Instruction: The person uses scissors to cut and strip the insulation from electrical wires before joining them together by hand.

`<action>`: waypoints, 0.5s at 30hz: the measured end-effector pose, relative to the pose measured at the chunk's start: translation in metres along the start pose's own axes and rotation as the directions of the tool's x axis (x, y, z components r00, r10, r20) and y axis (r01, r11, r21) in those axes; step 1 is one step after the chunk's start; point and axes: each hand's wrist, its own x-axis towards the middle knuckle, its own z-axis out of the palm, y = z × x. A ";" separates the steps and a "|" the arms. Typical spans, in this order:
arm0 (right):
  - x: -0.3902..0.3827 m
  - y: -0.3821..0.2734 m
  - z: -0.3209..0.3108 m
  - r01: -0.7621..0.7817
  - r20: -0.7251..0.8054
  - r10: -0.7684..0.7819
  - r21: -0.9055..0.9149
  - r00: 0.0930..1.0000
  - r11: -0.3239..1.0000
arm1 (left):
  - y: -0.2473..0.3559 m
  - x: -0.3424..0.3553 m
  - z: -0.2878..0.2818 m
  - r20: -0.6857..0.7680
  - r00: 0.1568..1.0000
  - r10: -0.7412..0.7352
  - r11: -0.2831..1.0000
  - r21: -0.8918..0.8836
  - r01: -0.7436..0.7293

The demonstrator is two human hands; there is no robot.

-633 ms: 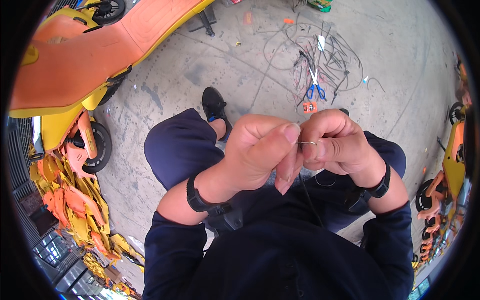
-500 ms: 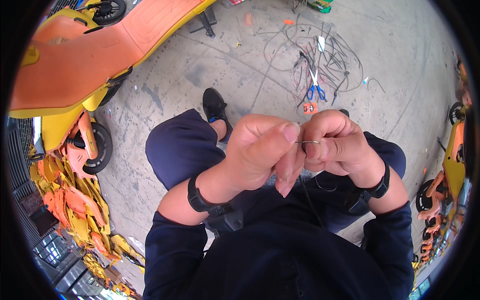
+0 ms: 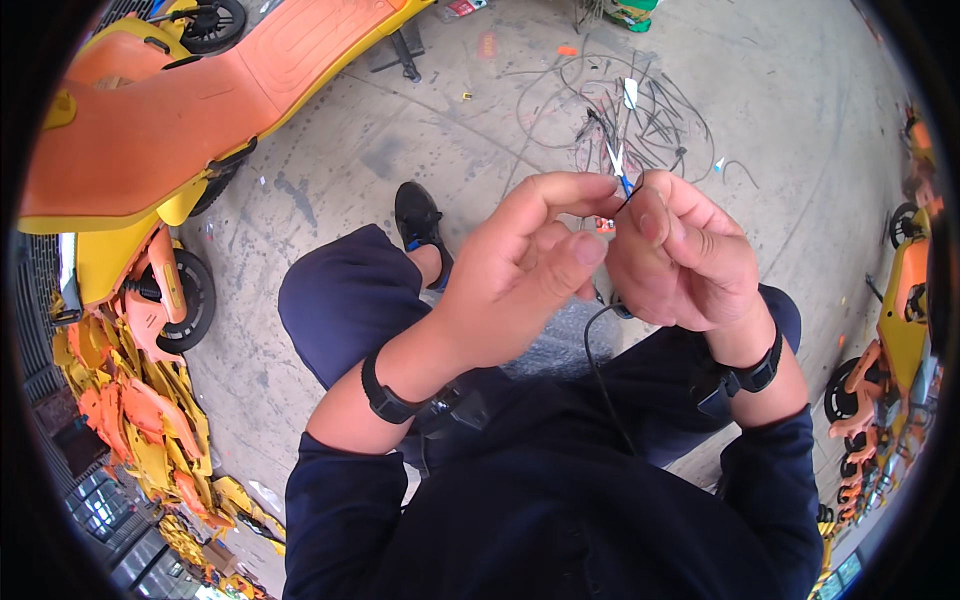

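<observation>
Item: thin black wire (image 3: 598,360), pinched at its upper end between left hand (image 3: 520,275) and right hand (image 3: 680,255), fingers of both clamped on it. Long axis runs 12 to 6, tip up, tail toward lap. Step: working the tip; next needs steady fine pinch

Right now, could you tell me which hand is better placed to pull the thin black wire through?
Probably the right hand: its fingers pinch the thin black wire near its tip, and the strand hangs down below that hand. The left hand only meets it with its fingertips at the pinch point.
</observation>
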 end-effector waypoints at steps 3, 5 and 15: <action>0.000 -0.004 0.005 -0.089 -0.007 0.088 -0.037 0.996 0.995 | -0.008 -0.002 0.001 -0.020 0.999 0.040 0.999 -0.016 -0.040; 0.000 -0.005 -0.003 -0.070 0.069 0.078 -0.114 0.995 0.991 | -0.012 0.000 -0.005 -0.014 0.995 0.101 0.986 0.136 -0.098; -0.004 -0.010 0.004 -0.041 0.033 0.061 -0.429 0.998 0.902 | 0.000 -0.005 0.001 -0.019 0.989 -0.146 0.989 -0.019 0.146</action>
